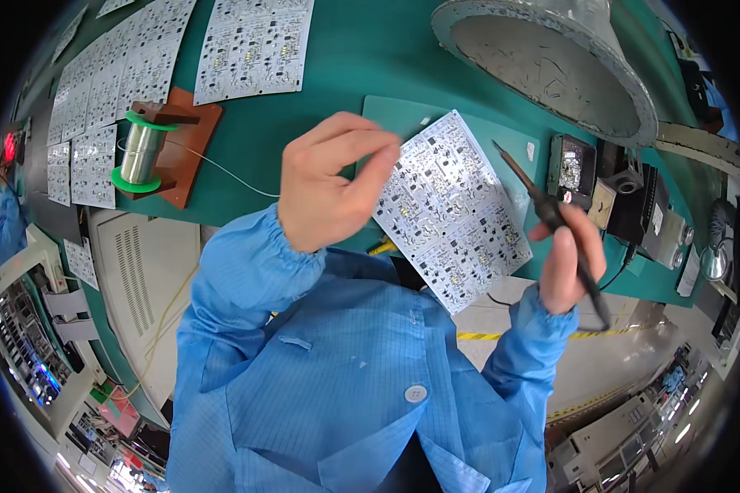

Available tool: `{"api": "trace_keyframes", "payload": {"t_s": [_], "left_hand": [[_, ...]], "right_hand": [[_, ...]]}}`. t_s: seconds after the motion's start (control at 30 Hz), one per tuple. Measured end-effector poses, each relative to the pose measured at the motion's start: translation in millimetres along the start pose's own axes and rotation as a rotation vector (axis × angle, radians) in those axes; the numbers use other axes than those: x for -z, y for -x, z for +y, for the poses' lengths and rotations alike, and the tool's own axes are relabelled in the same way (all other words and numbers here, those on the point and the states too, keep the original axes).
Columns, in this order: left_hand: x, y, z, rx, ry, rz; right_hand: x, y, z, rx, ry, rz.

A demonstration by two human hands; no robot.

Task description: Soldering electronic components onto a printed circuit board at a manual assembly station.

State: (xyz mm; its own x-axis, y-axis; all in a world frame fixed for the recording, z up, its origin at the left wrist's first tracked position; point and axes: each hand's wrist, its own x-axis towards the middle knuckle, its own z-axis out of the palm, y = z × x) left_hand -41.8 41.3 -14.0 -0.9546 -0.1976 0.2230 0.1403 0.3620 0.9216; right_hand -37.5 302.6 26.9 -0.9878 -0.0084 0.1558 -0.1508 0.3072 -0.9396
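Soldering iron (546,207) in R hand (561,274) is blk-handled w/ thin, pointed tip.

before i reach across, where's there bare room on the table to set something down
Widest: the green table between the upper circuit board and the grey hood. Smaller: between the spool stand and the left hand, though thin wire crosses it. Crowded: right of the mat, where black equipment stands, and upper left, covered by more boards.

A scuffed grey hood (543,74) overhangs the green table (370,49).
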Motion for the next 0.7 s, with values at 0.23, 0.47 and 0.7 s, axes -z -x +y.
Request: {"api": "trace_keyframes", "payload": {"t_s": [0.23,0.47,0.7], "left_hand": [[-32,-21,-11,-0.127,0.003,-0.083],[-35,-23,-17,-0.021,0.050,-0.110],[-36,-27,-18,-0.039,0.012,-0.120]], "right_hand": [[-8,-53,12,-0.139,-0.131,-0.127],[-12,-67,21,-0.174,-0.200,-0.163],[-14,-73,25,-0.208,-0.197,-0.203]]}}
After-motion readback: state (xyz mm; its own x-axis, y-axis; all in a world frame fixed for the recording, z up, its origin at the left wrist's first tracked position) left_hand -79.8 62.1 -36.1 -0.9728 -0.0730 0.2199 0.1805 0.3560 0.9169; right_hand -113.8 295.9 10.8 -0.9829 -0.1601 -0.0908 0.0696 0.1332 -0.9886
